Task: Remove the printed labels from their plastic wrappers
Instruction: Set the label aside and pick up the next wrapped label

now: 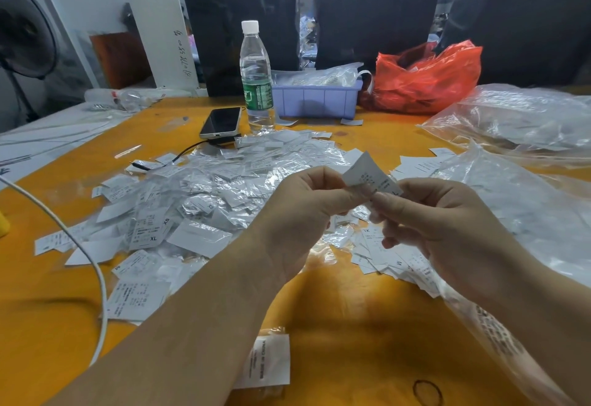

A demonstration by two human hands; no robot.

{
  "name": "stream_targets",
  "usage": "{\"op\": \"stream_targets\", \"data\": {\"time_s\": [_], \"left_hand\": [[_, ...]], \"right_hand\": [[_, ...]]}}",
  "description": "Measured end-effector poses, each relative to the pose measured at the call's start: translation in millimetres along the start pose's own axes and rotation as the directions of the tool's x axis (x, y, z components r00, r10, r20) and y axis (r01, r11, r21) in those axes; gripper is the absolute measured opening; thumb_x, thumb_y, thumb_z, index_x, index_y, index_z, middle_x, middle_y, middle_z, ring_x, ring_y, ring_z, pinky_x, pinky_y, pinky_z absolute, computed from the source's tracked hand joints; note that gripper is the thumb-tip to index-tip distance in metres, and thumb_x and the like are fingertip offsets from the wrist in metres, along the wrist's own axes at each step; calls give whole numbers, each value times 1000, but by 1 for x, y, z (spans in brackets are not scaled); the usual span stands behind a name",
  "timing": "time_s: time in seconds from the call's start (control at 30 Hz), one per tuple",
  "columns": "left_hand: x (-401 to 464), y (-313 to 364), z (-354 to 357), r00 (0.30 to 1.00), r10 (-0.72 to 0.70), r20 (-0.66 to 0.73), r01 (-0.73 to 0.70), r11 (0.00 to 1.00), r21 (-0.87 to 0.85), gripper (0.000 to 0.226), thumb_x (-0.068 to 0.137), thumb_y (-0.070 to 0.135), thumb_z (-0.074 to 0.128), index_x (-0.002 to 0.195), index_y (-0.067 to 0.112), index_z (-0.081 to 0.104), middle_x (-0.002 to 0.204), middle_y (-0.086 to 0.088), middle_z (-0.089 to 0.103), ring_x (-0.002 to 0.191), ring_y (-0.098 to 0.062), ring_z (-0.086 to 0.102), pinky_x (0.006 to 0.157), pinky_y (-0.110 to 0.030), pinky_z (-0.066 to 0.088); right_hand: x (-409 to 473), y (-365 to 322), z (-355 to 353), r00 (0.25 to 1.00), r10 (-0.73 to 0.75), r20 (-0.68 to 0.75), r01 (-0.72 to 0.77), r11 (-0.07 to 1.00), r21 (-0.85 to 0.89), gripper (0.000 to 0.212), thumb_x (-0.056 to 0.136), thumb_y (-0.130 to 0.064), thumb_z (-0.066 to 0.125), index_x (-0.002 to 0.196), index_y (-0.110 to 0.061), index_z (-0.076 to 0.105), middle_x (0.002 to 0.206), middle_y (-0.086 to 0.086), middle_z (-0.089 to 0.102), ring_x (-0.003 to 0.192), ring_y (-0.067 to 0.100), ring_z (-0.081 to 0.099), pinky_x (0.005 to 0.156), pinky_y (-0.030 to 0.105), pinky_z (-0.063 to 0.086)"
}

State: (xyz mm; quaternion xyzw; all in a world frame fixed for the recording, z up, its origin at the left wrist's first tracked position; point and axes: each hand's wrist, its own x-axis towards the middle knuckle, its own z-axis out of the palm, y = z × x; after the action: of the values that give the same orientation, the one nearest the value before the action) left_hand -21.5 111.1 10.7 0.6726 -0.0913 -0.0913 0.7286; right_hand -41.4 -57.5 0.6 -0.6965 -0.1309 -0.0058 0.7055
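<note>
You held one label above the counter, between both hands. Your left hand pinched its lower left edge; your right hand pinched the lower right corner. Both grips were clamped on it, fingertips nearly touching. The label rose up and left from the pinch point, its long axis tilted. It appeared white, printed, and curled; whether wrapper film remained on it cannot be told. The wrapped pile lay to the left.
</note>
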Motion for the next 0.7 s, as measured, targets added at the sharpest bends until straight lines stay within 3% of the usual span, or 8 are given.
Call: {"op": "stream_targets", "data": {"time_s": [0.1,0.17,0.23,0.33,0.43,0.5,0.7], "left_hand": [[1,0,0,1000,-14,9,14,999,32,24,60,26,76,76,11,66,84,-6,63,65,-8,50,64,-25,37],[1,-1,-1,999,-29,32,28,999,46,42,63,30,75,95,2,70,81,0,65,69,-10,51,67,-28,36],[2,0,-2,998,-34,44,32,998,46,45,72,31,72,105,0,69,78,4,67,68,-9,53,68,-29,36],[2,1,-4,999,4,39,-6,998,62,33,79,27,69,99,1,69,75,4,66,62,-5,53,66,-25,39],[1,1,-5,992,115,47,-122,976,182,18,83,17,71,88,0,69,74,-5,63,60,-2,53,61,-13,45],[0,0,-5,985,156,68,-169,947,273,15,87,16,71,86,1,70,74,-10,64,65,-6,56,64,-15,47],[2,1,-6,990,124,62,-136,955,265,14,91,21,65,81,12,68,69,5,65,57,-1,54,53,-8,41]], "right_hand": [[1,0,-1,1000,10,-10,-10,999,31,26,71,-26,72,77,-1,72,70,10,64,58,16,54,55,24,50],[1,-1,-1,1000,10,-16,-10,999,43,25,70,-28,71,78,-4,73,71,9,65,58,16,55,55,25,50],[1,-1,-2,1000,14,-10,-13,998,55,22,70,-28,70,77,-8,74,71,9,65,58,16,55,55,25,50],[1,0,-2,999,36,15,-37,997,68,19,66,-25,72,77,-10,76,72,9,65,57,15,54,56,24,51],[1,1,-1,999,44,24,-45,998,49,17,66,-21,73,80,-11,76,73,8,66,57,14,54,56,23,51],[0,0,-1,1000,29,1,-29,999,19,19,69,-19,74,85,-9,75,75,7,68,61,14,58,55,22,51],[-1,-4,0,995,-57,-88,54,998,-42,37,65,-16,71,101,-6,68,75,12,73,60,20,64,58,29,58]]}}
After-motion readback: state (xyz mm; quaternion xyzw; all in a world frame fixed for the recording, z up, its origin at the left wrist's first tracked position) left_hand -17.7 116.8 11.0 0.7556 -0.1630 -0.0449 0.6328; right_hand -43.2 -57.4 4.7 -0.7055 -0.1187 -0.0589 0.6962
